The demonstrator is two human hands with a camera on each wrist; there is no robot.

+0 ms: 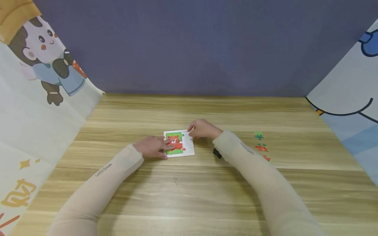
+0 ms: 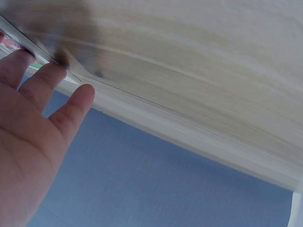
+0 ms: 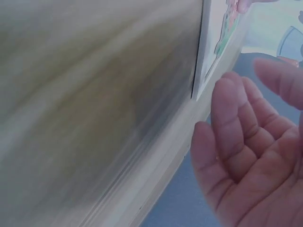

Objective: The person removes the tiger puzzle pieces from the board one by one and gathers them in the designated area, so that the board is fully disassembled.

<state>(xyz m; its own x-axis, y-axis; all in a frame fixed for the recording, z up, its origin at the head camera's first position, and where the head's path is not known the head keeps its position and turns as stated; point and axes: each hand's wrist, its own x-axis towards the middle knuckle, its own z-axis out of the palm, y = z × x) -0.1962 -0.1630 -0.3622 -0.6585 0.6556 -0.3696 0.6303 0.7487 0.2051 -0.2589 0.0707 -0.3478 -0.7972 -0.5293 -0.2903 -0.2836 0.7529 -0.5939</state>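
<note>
A white puzzle tray (image 1: 188, 152) lies on the table, its left part filled with joined pieces (image 1: 178, 151) showing an orange-red animal on green; its right part is bare white. My left hand (image 1: 152, 147) rests over the tray's left side, fingers spread on the pieces. In the left wrist view, the fingers of that hand (image 2: 35, 118) reach the tray's edge. My right hand (image 1: 203, 128) is at the tray's upper right corner. The right wrist view has this hand (image 3: 251, 146) with fingers gently bent, thumb apart and nothing visible between them, beside the tray (image 3: 202, 71).
Loose puzzle pieces stand in a column right of my right forearm: a green one (image 1: 258, 136), a red one (image 1: 261, 148) and another red one (image 1: 266, 158) partly behind the sleeve. A small black object (image 1: 217, 153) lies by the right sleeve. A dark blue panel (image 1: 206, 49) rises behind the table.
</note>
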